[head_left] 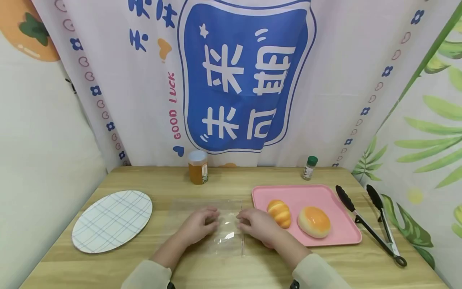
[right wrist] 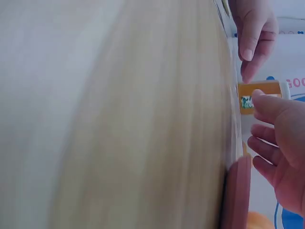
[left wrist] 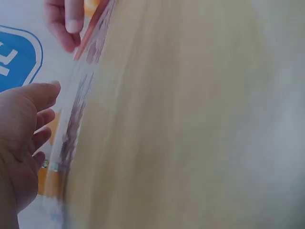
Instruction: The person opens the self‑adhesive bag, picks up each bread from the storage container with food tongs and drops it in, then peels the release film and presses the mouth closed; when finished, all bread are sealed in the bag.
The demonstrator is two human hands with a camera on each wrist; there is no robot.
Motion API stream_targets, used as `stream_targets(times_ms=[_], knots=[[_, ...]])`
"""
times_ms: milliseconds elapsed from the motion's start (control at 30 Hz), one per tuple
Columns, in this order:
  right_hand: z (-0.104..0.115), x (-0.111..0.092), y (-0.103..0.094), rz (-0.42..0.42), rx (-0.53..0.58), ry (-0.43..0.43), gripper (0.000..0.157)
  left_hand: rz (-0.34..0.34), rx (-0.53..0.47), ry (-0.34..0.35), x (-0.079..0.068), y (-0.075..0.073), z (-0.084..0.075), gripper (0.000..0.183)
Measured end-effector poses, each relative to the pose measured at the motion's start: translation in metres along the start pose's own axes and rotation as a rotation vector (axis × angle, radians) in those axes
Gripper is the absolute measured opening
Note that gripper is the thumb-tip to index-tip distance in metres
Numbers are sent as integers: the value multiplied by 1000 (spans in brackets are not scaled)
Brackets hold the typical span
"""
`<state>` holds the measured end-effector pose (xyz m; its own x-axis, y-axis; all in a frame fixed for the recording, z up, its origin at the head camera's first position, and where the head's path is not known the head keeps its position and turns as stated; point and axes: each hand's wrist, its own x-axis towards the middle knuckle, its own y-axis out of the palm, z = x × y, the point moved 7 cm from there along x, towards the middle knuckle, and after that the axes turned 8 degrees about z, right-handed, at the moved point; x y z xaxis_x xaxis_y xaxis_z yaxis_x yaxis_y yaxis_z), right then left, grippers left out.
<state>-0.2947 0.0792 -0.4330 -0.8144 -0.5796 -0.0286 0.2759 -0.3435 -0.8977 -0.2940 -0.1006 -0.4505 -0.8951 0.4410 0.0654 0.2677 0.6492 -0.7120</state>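
Observation:
A clear plastic bag (head_left: 228,241) lies flat on the wooden table, its glossy surface catching the light. Over its middle is my left hand (head_left: 200,224), fingers loosely bent with nothing between them. My right hand (head_left: 259,224) hovers at the bag's right edge, beside the pink tray (head_left: 263,196), its fingers relaxed. In the left wrist view, the thumb and fingers of the left hand (left wrist: 24,129) stand apart just above the table. The right wrist view likewise shows the right hand (right wrist: 286,143) holding nothing, facing the other hand.
On the tray sit a croissant (head_left: 279,213) and a round bun (head_left: 314,222). Black-handled tongs (head_left: 375,233) lie right of it. A checked plate (head_left: 113,220) is at left. At the back stand an amber jar (head_left: 198,170) and a small green-capped shaker (head_left: 309,169).

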Motion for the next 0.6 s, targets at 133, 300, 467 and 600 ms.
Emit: stream_targets(times_ms=[133, 300, 467, 600], knots=[[3, 3, 8, 52, -18, -3, 28, -12, -18, -9, -1, 6, 3, 27], [6, 4, 16, 87, -118, -32, 28, -25, 12, -28, -3, 12, 7, 17], [5, 5, 18, 85, -121, -34, 30, -81, 39, -25, -5, 10, 7, 11], [5, 6, 17, 78, -126, -41, 30, -121, 50, -6, -5, 7, 6, 8]])
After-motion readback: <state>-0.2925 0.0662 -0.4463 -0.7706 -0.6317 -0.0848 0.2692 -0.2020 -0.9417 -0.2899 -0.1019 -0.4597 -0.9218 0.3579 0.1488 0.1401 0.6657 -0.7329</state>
